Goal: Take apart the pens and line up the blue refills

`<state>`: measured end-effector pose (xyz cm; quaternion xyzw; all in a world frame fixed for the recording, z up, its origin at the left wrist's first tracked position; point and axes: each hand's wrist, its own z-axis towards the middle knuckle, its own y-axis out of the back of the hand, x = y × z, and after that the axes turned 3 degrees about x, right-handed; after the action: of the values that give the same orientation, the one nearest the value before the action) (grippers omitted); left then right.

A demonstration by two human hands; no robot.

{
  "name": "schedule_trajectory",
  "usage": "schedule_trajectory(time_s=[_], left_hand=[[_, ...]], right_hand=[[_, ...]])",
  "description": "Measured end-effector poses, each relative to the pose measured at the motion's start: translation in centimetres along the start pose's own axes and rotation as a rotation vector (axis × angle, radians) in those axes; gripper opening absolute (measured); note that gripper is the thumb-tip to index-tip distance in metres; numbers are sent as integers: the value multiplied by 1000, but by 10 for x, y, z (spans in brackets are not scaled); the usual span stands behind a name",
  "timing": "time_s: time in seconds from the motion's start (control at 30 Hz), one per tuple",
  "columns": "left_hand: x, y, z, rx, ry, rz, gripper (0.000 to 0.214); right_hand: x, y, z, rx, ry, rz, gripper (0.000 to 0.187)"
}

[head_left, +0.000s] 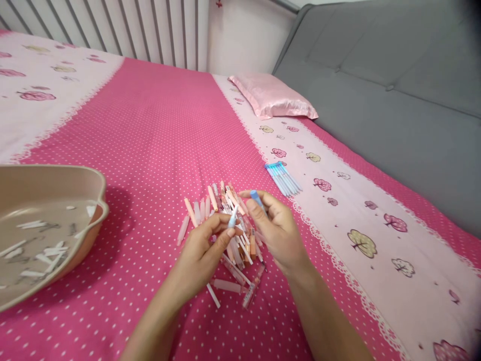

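Note:
Between the thumb and fingers of my left hand [208, 243] is a light-blue pen barrel [233, 219], its white tip pointing up. My right hand [276, 228] pinches a blue pen cap [256, 198], held apart from the barrel. Beneath both hands lies a loose pile of pink, peach and clear pen parts [227, 285] mixed with thin white sticks, partly hidden by my fingers. Beyond my right hand, a row of several blue pens [283, 179] lies side by side on the bedspread.
A beige basin [101, 213] holding small white pieces stands at the left. The pink dotted bedspread [158, 120] spreads under everything. A pink pillow [274, 95] rests at the back, beside a grey padded headboard [394, 65]. White slats [150, 30] line the far side.

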<state>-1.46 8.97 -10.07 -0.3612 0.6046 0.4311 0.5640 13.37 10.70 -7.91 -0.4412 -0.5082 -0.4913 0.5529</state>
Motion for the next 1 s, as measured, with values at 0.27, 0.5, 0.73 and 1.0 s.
schedule_trajectory(time_s=[0.27,0.5,0.73,1.0], left_hand=[[2,0,2,24,-11,6,23],[3,0,2,31,8,28,22],[3,-1,0,65,32,36,23],[1,-1,0,120,36,13,21]], right_hand=[[8,5,2,-40,-66,333,18],[7,4,0,31,-43,325,14],[7,1,-1,39,-50,314,16],[9,0,-2,64,-45,305,15]])
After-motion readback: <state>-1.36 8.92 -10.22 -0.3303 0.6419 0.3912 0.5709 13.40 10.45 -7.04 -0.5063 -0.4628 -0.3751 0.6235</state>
